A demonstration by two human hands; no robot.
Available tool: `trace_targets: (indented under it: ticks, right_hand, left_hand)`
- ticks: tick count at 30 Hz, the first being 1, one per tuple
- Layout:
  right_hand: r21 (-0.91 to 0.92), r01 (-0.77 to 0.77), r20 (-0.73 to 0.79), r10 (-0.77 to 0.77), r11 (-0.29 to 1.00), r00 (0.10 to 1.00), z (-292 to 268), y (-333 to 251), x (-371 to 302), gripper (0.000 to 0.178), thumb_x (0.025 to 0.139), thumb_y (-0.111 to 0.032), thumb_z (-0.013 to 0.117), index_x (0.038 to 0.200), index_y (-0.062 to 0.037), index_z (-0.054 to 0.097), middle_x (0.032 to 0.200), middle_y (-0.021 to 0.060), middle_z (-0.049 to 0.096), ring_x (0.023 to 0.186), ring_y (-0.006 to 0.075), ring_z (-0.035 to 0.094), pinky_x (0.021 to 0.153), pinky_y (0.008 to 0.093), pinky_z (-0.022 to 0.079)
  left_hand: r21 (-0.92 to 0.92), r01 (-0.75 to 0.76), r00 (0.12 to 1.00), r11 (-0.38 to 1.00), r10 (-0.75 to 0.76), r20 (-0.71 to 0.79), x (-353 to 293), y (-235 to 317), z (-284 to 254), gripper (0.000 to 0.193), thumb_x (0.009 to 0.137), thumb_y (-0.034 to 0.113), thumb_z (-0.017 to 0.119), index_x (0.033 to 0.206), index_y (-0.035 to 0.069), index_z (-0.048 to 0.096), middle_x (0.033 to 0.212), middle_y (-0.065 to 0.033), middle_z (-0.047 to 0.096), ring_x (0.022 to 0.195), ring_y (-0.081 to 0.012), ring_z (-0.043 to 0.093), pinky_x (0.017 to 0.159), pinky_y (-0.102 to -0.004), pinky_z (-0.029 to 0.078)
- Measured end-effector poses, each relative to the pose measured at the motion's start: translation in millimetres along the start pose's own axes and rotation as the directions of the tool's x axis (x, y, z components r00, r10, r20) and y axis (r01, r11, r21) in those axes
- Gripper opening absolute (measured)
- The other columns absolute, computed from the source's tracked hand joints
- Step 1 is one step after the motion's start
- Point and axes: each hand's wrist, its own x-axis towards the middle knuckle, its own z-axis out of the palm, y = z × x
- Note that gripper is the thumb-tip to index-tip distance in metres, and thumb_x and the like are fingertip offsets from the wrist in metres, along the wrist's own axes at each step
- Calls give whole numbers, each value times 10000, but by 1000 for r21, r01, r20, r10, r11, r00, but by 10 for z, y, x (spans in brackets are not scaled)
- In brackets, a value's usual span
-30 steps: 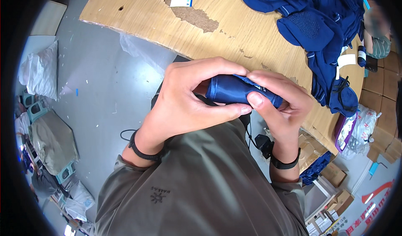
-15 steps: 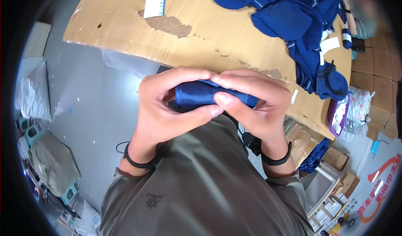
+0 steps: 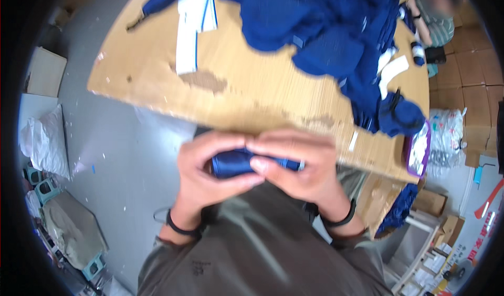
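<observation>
Seen from above, a person's two hands meet just off the near edge of a cardboard-covered surface (image 3: 252, 94), over the lap of an olive-grey garment (image 3: 262, 243); the left hand (image 3: 207, 172) and the right hand (image 3: 302, 165) are both closed around a small, tightly rolled dark blue cloth bundle (image 3: 236, 163), which sits between the palms with only a short stretch of it showing; the fingers of both hands curl over its top and the thumbs press in from below, the right thumb tip touching the fabric; the bundle is held clear of the surface, not resting on it; each wrist carries a thin black band, the left one (image 3: 181, 228) and the right one (image 3: 338, 220); on the surface, a heap of dark blue fabric (image 3: 325, 28) spreads across the far right corner and trails down along the right edge; a white paper strip (image 3: 186, 39) lies toward the far left corner, with a torn brown patch near it; a purple-rimmed clear pouch (image 3: 417, 151) hangs at the right edge; another person (image 3: 438, 12) sits beyond the far right corner; below the left edge, grey floor with white plastic bags (image 3: 44, 146); the picture is slightly blurred.
</observation>
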Motion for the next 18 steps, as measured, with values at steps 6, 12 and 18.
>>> trace_targets:
  ticks: [6, 12, 18]
  right_hand:
    - [27, -95, 22, 94, 995, 995, 43, -1, -84, 214, 833, -80, 791, 1040, -30, 766, 954, 123, 738, 833, 216, 723, 732, 301, 564]
    - [71, -64, 6, 64, 995, 998, 33, -35, -71, 197, 843, -77, 784, 1030, -18, 765, 948, 113, 740, 834, 201, 718, 740, 292, 559]
    - [115, -66, 21, 63, 991, 998, 12, -47, -50, 186, 849, -57, 775, 1028, -7, 766, 932, 124, 741, 837, 196, 715, 749, 287, 554]
  left_hand:
    - [-57, 68, 997, 996, -70, -39, -95, 28, 51, 397, 689, 62, 901, 1022, -13, 697, 961, -140, 748, 869, -182, 731, 786, -287, 558]
    - [-99, 71, 996, 993, -76, -48, -101, 21, 67, 369, 705, 61, 895, 1016, -25, 716, 942, -119, 760, 849, -131, 719, 787, -262, 555]
    - [-130, 63, 994, 989, -75, -82, -115, 50, 117, 369, 724, 49, 886, 1033, -50, 711, 952, -126, 756, 862, -119, 704, 791, -262, 555]
